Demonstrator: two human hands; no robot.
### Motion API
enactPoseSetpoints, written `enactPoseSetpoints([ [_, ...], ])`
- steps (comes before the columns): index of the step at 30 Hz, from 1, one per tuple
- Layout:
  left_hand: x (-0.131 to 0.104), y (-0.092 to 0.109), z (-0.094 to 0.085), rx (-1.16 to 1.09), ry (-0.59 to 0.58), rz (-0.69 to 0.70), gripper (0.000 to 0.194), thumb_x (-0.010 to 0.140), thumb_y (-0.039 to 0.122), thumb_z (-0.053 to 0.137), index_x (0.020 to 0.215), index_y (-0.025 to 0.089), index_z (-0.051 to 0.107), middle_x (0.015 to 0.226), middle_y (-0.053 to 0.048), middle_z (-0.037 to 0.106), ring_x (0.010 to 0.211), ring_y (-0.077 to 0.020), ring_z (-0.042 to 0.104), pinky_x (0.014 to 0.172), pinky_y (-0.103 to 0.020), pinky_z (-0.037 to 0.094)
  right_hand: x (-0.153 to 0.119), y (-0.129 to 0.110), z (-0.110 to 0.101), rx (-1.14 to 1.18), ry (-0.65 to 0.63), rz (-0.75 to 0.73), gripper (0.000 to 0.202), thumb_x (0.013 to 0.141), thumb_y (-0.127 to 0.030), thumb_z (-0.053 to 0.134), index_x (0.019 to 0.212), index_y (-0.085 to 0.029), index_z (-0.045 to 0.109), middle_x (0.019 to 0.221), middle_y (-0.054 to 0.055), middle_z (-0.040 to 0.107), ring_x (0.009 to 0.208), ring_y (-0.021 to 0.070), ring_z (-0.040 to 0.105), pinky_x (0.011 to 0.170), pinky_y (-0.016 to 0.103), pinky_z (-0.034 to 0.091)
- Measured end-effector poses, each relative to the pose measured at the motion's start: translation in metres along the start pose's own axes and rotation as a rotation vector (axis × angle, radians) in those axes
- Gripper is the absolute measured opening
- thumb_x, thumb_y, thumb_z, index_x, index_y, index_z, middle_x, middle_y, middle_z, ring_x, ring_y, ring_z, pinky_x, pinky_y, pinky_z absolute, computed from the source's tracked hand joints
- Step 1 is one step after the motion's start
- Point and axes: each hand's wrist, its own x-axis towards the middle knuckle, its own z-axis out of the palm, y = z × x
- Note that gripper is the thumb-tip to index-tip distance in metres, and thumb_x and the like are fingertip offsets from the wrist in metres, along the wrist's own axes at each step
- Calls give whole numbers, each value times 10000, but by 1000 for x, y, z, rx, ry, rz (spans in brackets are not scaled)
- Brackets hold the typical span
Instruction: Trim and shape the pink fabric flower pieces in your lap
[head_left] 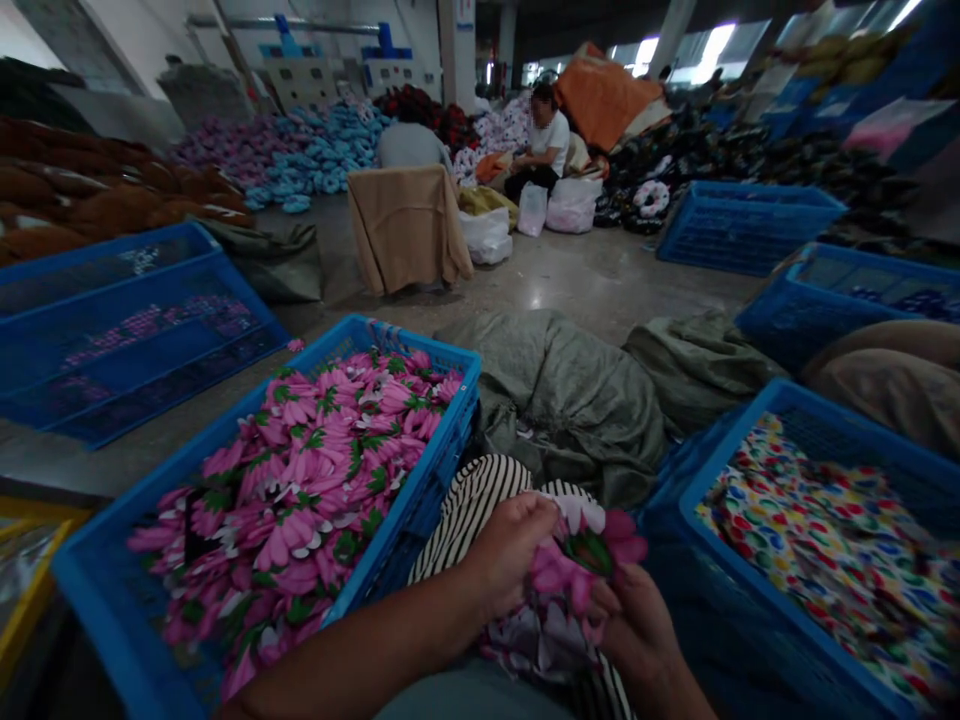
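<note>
One pink piece (551,572) is in hand above the lap (476,495), left hand (510,548) pinching its edge, right hand (643,622) gripping opposite; many pieces (322,465) fill left crate (69,568), finished or not unclear.

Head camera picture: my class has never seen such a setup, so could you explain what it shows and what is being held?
There is no machine here: one camera, worn on a person's head, looks forward and down at their own bare hands. The left hand and right hand hold a pink petal-shaped piece with some green, above striped cloth. The left crate holds similar pink pieces; the right crate holds multicoloured pieces. Beyond, a grey-green sheet lies on the floor.
</note>
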Motion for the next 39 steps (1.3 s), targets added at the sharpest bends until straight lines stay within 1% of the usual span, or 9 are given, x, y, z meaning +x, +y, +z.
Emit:
enactPoseSetpoints([
  [5,0,2,-1,-71,-16,-126,182,676,287,672,656,122,597,563,-18,607,502,-115,563,588,-242,448,1,8,1,144,129,9,215,636,-402,704,626,-204,620,451,-46,538,310,66,320,352,198,331],
  [9,-4,5,-3,56,9,69,252,698,367,652,657,121,612,575,-17,616,539,-112,565,583,-216,439,3,9,18,-148,273,-207,330,598,-385,743,839,-199,617,692,6,658,535,154,572,479,248,443],
  [12,-5,6,-4,103,3,113,267,715,379,635,669,116,613,551,1,589,480,-81,521,504,-186,410,7,14,22,-294,382,-324,316,588,-274,763,837,-183,591,677,-8,648,547,144,574,479,224,432],
  [18,-5,6,-6,8,52,57,272,697,394,646,642,135,585,531,9,589,452,-89,525,468,-192,417,9,20,12,-325,415,-344,207,696,-354,654,791,-193,564,568,-27,582,475,133,529,437,228,410],
  [23,-3,5,-6,86,67,155,254,735,381,615,721,127,617,565,-3,624,515,-111,563,538,-216,448,8,13,13,-512,370,-430,255,624,-302,713,811,-196,576,576,-22,568,526,147,523,433,220,396],
  [26,-4,8,-6,-16,38,64,245,743,375,608,719,132,617,592,-16,637,538,-120,580,577,-237,462,11,10,13,-343,355,-316,259,629,-353,708,675,-187,514,395,-99,372,330,60,292,323,166,242],
  [31,-13,12,-9,-16,-233,-40,269,671,263,696,882,109,634,724,-72,665,688,-172,627,658,-265,473,5,-1,14,-12,176,-105,305,609,-331,732,614,-177,469,373,-127,284,322,22,121,322,134,186],
  [36,-11,9,-14,-2,-49,-106,67,721,169,636,767,120,641,669,-34,664,583,-119,611,590,-219,475,-1,-11,20,176,-7,-12,330,692,-419,662,562,-173,485,316,-116,211,326,47,138,359,145,269],
  [39,-6,12,-13,-110,-65,-169,85,772,156,565,763,127,644,703,-41,686,632,-137,633,647,-248,489,1,-10,18,297,-53,3,387,761,-429,592,505,-168,463,295,-116,197,299,36,80,327,139,228],
])
